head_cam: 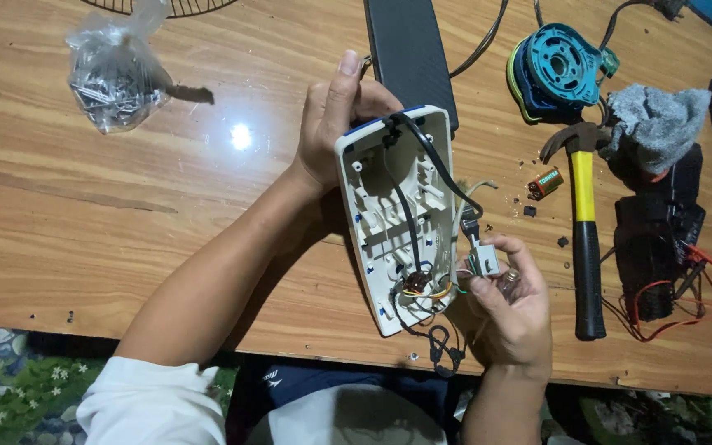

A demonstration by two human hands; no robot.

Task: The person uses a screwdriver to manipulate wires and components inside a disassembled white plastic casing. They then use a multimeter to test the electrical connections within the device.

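My left hand grips the far end of a white plastic housing, held open side up over the wooden table. Inside it run a black cable and a knot of coloured wires. My right hand holds a small grey switch part just right of the housing, joined to it by thin wires. A black cord loop hangs below the housing near the table edge.
A clear bag of screws lies far left. A black bar sits behind the housing. To the right lie a yellow-handled hammer, a small battery, a blue motor part, a grey cloth and a black unit with red wires.
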